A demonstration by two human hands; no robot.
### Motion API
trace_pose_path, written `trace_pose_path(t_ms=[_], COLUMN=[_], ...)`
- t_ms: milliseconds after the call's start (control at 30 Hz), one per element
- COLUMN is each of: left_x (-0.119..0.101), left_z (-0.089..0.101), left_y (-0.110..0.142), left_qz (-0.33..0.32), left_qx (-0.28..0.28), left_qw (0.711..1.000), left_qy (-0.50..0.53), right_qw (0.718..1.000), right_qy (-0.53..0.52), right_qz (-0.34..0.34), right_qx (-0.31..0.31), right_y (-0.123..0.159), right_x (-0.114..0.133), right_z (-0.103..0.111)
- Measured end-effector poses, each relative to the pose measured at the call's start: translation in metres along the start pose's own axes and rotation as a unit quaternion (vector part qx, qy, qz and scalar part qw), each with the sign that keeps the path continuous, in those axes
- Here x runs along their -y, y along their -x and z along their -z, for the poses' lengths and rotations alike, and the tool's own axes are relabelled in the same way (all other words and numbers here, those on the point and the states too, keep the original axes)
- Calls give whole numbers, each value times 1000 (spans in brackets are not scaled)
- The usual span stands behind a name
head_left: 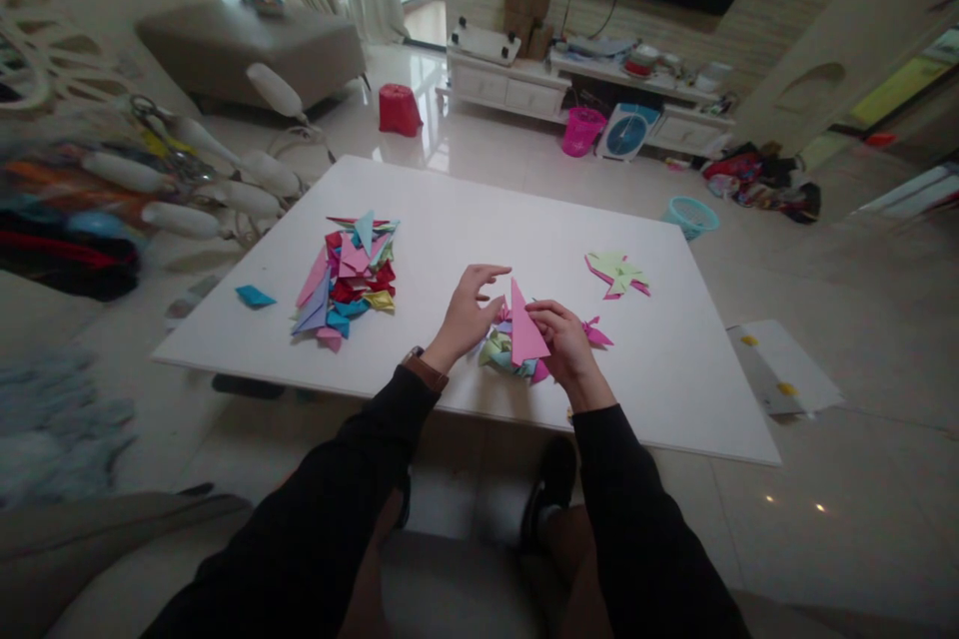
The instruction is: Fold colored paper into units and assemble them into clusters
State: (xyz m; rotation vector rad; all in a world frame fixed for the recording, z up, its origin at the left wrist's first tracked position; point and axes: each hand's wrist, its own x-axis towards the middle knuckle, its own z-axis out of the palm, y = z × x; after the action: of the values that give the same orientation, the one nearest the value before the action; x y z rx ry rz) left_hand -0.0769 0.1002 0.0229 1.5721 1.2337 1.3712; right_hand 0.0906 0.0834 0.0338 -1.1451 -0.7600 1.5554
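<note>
My right hand [561, 337] pinches the edge of a pink folded paper piece [527, 331], a tall pointed shape held up over the near part of the table. Just left of it is my left hand [472, 308], its thumb and fingers apart. Beneath the paper, partly hidden by it and my hands, lies a small heap of folded papers [496, 351] in green, pink and violet. A magenta folded piece [597, 332] rests right of my right hand. Farther right are pale green and pink star-like folded papers [620, 272].
On the white table [450, 220], a larger pile of coloured folded papers [352, 280] sits at the left, with a single blue piece [256, 297] beside it. A teal basket [690, 216] stands past the right edge; a red stool [400, 110] is beyond the far edge.
</note>
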Motion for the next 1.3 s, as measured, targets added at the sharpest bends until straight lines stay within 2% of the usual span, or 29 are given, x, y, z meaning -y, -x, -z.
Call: trace_pose_path(t_ms=[67, 133, 300, 600, 800, 933, 1067, 1300], left_x=[-3, -5, -4, 4, 10, 9, 9, 11], left_z=[2, 2, -3, -9, -9, -7, -5, -3], left_y=[1, 2, 4, 3, 0, -1, -1, -3], left_qz=[-69, -90, -2, 68, 116, 161, 176, 166], left_qx=[30, 47, 87, 109, 87, 69, 69, 44], left_qw=[995, 990, 996, 990, 983, 978, 975, 979], left_qy=[-70, -95, -27, 60, 114, 110, 117, 108], right_qw=[999, 998, 993, 994, 985, 980, 974, 969], right_qy=[-27, -58, -112, -57, -46, -54, -64, -72], right_qz=[-16, -28, -39, 68, 111, 122, 131, 145], right_qx=[12, 20, -3, -68, -127, -150, -173, -187], right_y=[0, -1, -2, -5, -11, -12, -12, -12], right_x=[2, 4, 5, -4, -8, -7, -5, -3], right_z=[0, 0, 2, 0, 5, 7, 8, 9])
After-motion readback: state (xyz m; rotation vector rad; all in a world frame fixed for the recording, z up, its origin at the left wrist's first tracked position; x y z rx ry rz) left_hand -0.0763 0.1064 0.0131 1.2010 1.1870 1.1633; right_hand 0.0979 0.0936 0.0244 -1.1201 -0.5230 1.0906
